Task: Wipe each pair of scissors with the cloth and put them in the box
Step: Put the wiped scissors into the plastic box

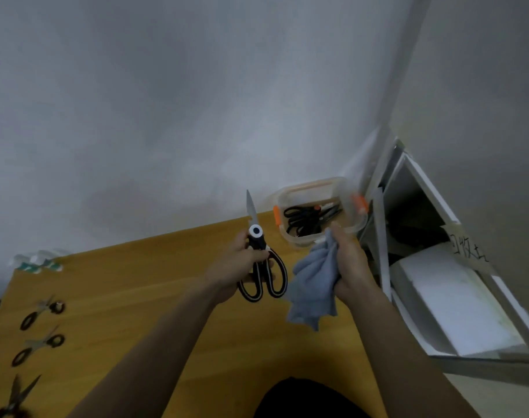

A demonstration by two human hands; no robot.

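Observation:
My left hand [237, 265] grips a pair of black-and-white kitchen scissors [261, 251] by the handles, blades closed and pointing up and away over the wooden table [166, 297]. My right hand [349, 260] holds a crumpled grey-blue cloth [313, 285] just right of the scissors, apart from the blades. Behind my hands, at the table's far right corner, stands a clear plastic box [314, 188] with orange clips, with several black scissors [308, 218] inside. Three more scissors lie at the table's left edge [43, 310] [38, 346] [16, 396].
A white wall rises right behind the table. A small white-and-green object [37, 262] lies at the far left corner. To the right stands a metal shelf [386, 236] holding white foam blocks [450, 300] and a handwritten label.

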